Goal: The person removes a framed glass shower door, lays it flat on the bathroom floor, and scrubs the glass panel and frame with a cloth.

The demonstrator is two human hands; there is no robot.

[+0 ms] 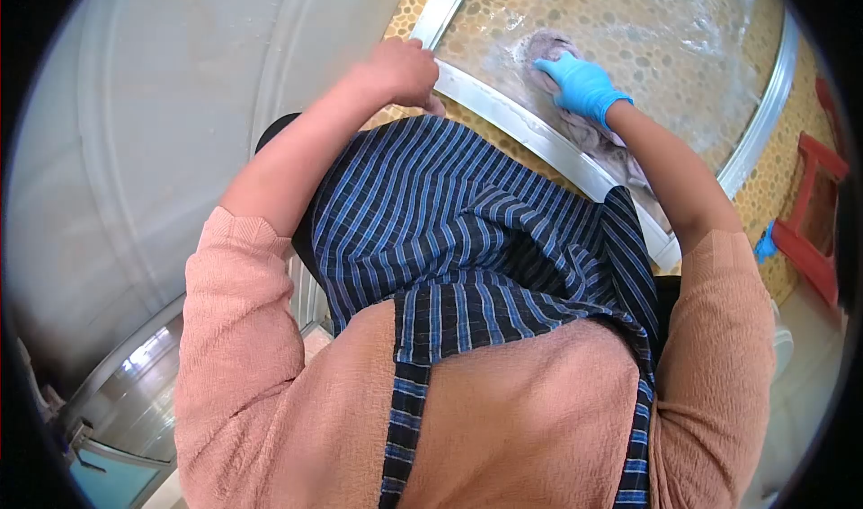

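Clear panel (683, 78): spread beneath and around the right hand, its near-left corner by the left hand; a shift could be caused by hard rubbing with too little bracing.
Left hand (404, 73): bare, laid at the frame corner; whether it is clamped there cannot be told. Fingers could be nicked if an edge is sharp.
Striped apron (422, 185): just below the left hand, with a fold at the frame nearer the right arm; cloth could be wetted or snagged there if leaned on.
Metal frame (503, 109): run between the hands; its rail could be tugged if the cloth's trailing end is caught.
Cloth (550, 44): bunched under the right hand, trailed back toward the frame; smears could be left if it is soiled.
Right hand (589, 87): blue-gloved, closed on the cloth; grip could be lost through slick glove and suds.
Wet film (706, 24): ahead and right of the right hand; streaks could be left by drying.
Red object (805, 256): well right of the right hand, perhaps a stool; it could be bumped by a wide elbow swing.
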